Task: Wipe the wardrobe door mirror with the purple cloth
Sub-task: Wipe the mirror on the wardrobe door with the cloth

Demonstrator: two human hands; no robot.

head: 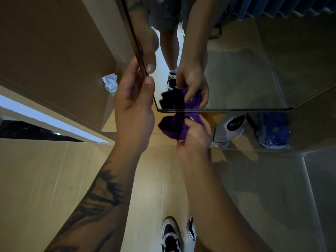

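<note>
The wardrobe door mirror (240, 75) fills the upper right, its bottom edge running across the middle of the view. My left hand (134, 110) grips the mirror door's left edge, thumb on the glass side and fingers behind it. My right hand (194, 137) holds the bunched purple cloth (172, 128) at the mirror's bottom edge near the lower left corner. The glass reflects both hands, the cloth and my legs.
Wooden wardrobe panels (54, 51) stand on the left, with a crumpled white item (110, 82) inside. Below the mirror lie a grey-white bag (229, 130) and a blue plastic package (274, 131). My shoes (171, 233) stand on the light floor.
</note>
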